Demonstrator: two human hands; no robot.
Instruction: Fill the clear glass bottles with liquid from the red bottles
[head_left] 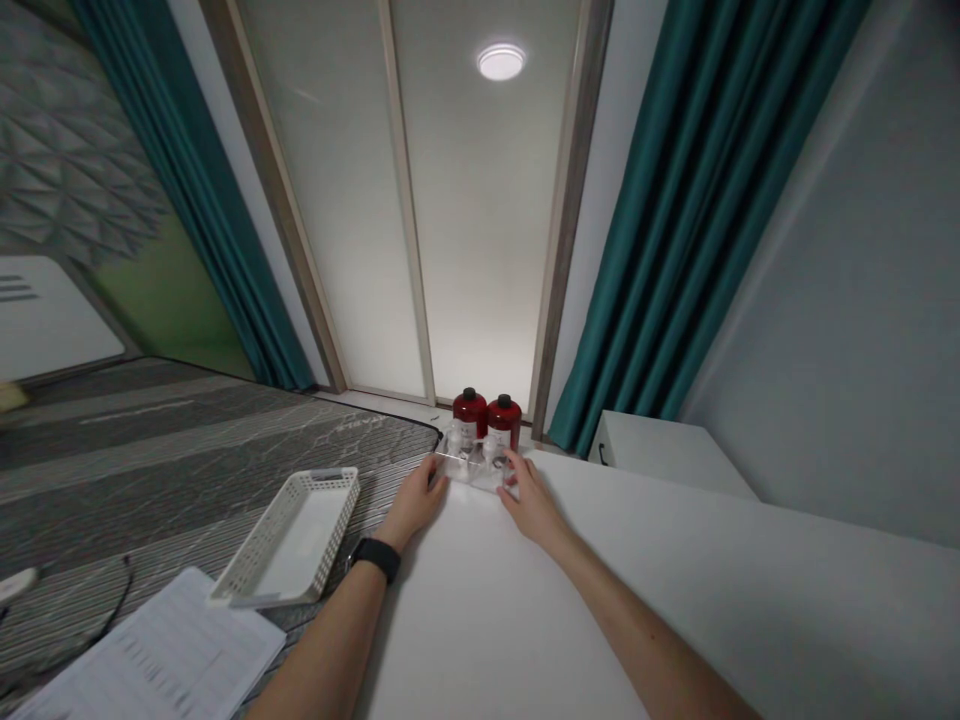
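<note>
Papers (161, 655) lie nearest, basket (289, 538) beyond, both on the bed (150, 450). At the table's (525, 620) far edge, left hand (416, 503) and right hand (531, 500) each grasp an end of a clear tray (472, 465) holding two red bottles (486, 420). Curtain (675, 250) hangs behind.

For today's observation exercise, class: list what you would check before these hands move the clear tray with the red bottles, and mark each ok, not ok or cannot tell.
1. Left hand on the clear plastic tray: ok.
2. Right hand on the tray's other side: ok.
3. Two dark red bottles with black caps upright: ok.
4. Firm grip on the tray: cannot tell.
5. White table surface bare in front of the tray: ok.
6. White perforated basket apart from the tray: ok.
</note>
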